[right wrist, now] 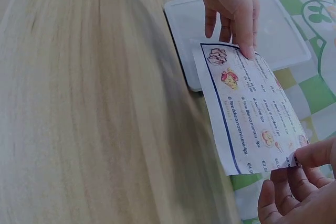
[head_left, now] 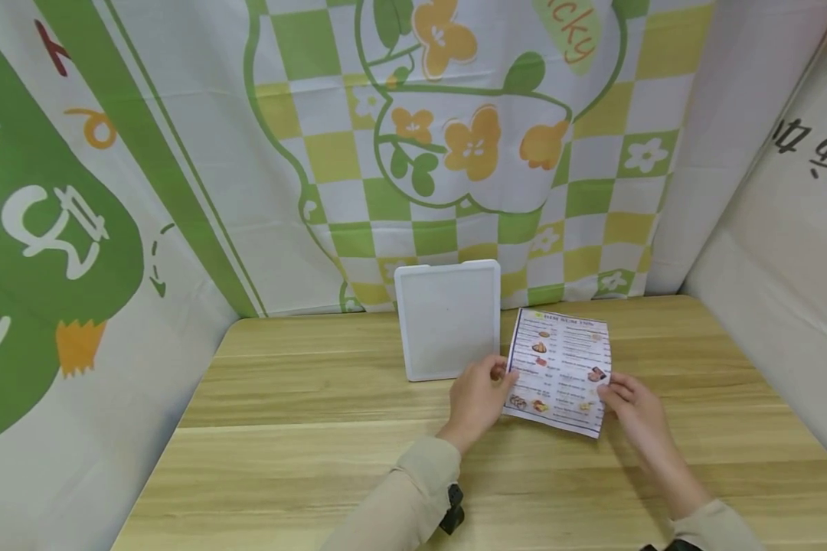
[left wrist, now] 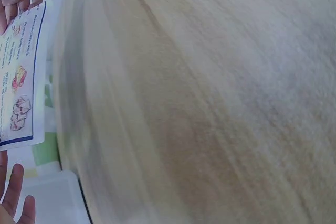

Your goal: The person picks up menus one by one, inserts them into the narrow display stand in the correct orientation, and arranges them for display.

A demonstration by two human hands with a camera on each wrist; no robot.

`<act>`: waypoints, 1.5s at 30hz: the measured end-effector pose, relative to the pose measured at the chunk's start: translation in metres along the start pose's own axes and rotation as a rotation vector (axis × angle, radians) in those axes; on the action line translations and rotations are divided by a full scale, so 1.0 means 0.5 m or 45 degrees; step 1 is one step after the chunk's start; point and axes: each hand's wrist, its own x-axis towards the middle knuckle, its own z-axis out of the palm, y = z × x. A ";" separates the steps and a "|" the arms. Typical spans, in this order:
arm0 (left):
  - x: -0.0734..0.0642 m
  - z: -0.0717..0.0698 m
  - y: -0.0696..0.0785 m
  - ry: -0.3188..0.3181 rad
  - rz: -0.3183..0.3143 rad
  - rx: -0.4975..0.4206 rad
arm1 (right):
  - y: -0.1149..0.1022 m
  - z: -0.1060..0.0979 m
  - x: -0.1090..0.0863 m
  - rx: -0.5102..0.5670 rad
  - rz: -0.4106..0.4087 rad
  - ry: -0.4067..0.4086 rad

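A printed menu sheet [head_left: 558, 371] with small food pictures and a blue border is held up over the table, slightly bowed. My left hand [head_left: 478, 398] pinches its left edge, thumb on the printed face. Its right edge is pinched by my right hand [head_left: 637, 409], also thumb in front. In the right wrist view both hands show at opposite edges of the menu sheet [right wrist: 247, 108], the fingers mostly behind the paper. Just left of the sheet, a white rectangular frame with a pale panel [head_left: 449, 321] stands upright, leaning back near the curtain.
The wooden table [head_left: 303, 451] reaches back to a hanging cloth [head_left: 455, 153] with green and yellow checks and orange flowers. Printed cloth also hangs at the left side [head_left: 62, 229] and the right side [head_left: 786, 306]. Dark bands sit on both wrists.
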 end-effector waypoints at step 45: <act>0.001 -0.251 0.037 0.263 0.240 0.035 | -0.218 0.046 0.004 -0.075 -0.625 0.164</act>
